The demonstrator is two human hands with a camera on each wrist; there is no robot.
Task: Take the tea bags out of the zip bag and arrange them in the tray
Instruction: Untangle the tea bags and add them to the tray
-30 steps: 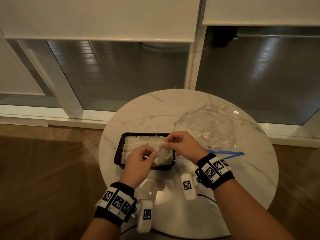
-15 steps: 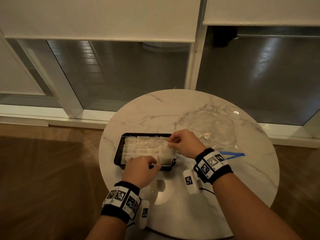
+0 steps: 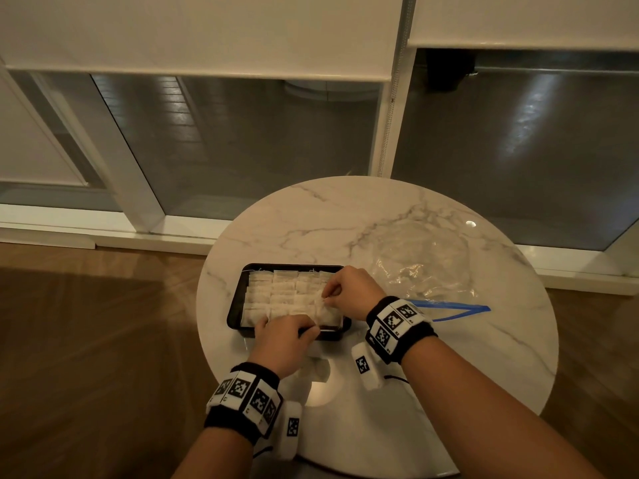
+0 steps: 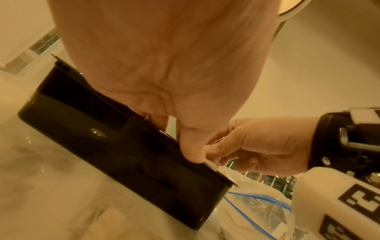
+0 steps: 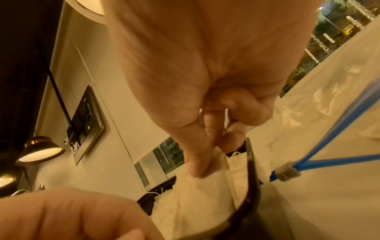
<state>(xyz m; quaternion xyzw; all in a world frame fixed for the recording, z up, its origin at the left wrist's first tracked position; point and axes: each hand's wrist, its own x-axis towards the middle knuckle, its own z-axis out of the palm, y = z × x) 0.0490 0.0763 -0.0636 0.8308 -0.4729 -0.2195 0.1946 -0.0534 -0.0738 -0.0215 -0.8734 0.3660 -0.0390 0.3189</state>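
Observation:
A black tray (image 3: 237, 305) on the round marble table holds several rows of white tea bags (image 3: 276, 292). My right hand (image 3: 328, 297) pinches one tea bag (image 3: 323, 311) by its top edge at the tray's right end; the right wrist view shows thumb and finger of the right hand (image 5: 207, 155) on the tea bag (image 5: 197, 194), just inside the tray rim (image 5: 252, 186). My left hand (image 3: 301, 328) curls over the tray's near rim, with the thumb (image 4: 191, 154) against the tray's outer wall (image 4: 102, 146). The clear zip bag (image 3: 425, 267) lies crumpled to the right, looking empty.
The zip bag's blue zipper strip (image 3: 449, 307) lies just right of my right wrist. The table edge (image 3: 207, 340) runs close to the tray's left. Wooden floor (image 3: 86, 357) lies to the left, and windows with white blinds stand behind.
My left hand let go of the tea bag and dropped to the tray's near rim. My right hand carried the tea bag down into the tray's right end.

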